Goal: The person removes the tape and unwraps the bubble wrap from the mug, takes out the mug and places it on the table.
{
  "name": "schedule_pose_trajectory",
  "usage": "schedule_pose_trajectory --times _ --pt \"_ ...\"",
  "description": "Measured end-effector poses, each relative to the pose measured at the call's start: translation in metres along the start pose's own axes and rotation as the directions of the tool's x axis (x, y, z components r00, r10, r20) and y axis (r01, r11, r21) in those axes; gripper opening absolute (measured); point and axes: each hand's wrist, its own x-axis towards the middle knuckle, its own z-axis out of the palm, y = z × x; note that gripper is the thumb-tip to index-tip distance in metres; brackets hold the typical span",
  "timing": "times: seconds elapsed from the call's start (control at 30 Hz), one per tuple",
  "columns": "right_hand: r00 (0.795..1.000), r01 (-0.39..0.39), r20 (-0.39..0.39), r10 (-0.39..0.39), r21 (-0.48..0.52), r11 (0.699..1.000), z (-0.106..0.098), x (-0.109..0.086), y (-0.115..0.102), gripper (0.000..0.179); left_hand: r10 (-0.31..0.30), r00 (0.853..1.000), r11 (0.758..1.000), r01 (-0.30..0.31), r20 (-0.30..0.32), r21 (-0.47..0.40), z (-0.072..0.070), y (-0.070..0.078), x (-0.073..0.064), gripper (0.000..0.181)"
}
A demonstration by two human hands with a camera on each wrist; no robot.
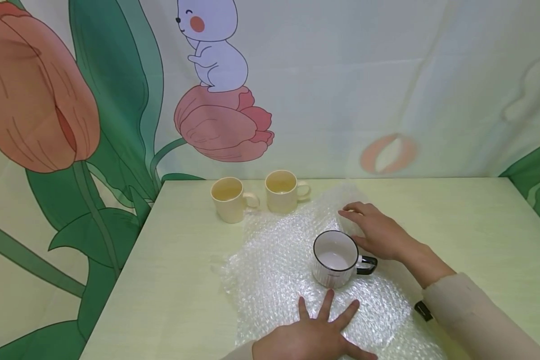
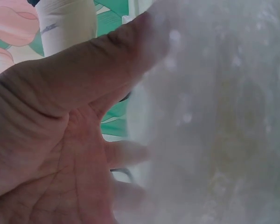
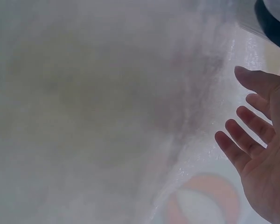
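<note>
A white enamel-style mug (image 1: 326,275) with a black rim and black handle stands upright on a sheet of bubble wrap (image 1: 270,270). In front of it, my left hand (image 1: 312,335) rests on the wrap, fingers spread. The left wrist view shows that hand (image 2: 60,121) against blurred, see-through wrap (image 2: 214,116). My right hand (image 1: 380,232) is just behind and right of the mug, above the wrap, its fingers loosely bent and holding nothing. The right wrist view has the hand (image 3: 266,140) with fingers apart, below the mug's dark edge (image 3: 270,28).
Two cream mugs (image 1: 231,207) (image 1: 282,201) stand at the back of the pale table (image 1: 180,280), by the wrap's far left edge. A small black object (image 1: 423,311) shows beside my right sleeve. A printed cloth backdrop (image 1: 333,100) hangs behind the table.
</note>
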Motion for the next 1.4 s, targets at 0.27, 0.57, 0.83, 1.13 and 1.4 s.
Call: schedule_pose_trajectory --times 0.27,0.57,0.83,1.13,1.4 --pt "1.000 0.019 0.012 -0.018 -0.051 0.999 0.009 0.007 0.005 0.068 -0.001 1.000 1.000 0.002 -0.019 0.012 0.000 0.001 -0.002 0.040" --pt "0.998 0.023 0.060 -0.020 -0.050 0.999 0.013 0.012 0.006 0.077 0.044 0.999 0.998 -0.044 0.001 0.053 -0.003 -0.002 -0.004 0.045" --pt "0.992 0.044 0.120 -0.041 -0.025 0.999 0.013 0.016 0.007 0.075 0.030 1.000 0.998 -0.030 -0.006 0.049 -0.002 -0.002 -0.004 0.045" --pt "0.974 0.070 0.221 -0.052 -0.076 0.995 0.013 0.025 0.007 0.080 0.029 1.000 0.999 -0.029 0.006 0.023 -0.002 -0.002 -0.003 0.045" --pt "0.963 0.054 0.269 -0.020 -0.117 0.992 0.012 0.033 0.006 0.085 0.017 1.000 0.999 -0.016 -0.011 0.035 -0.002 -0.001 -0.004 0.044"
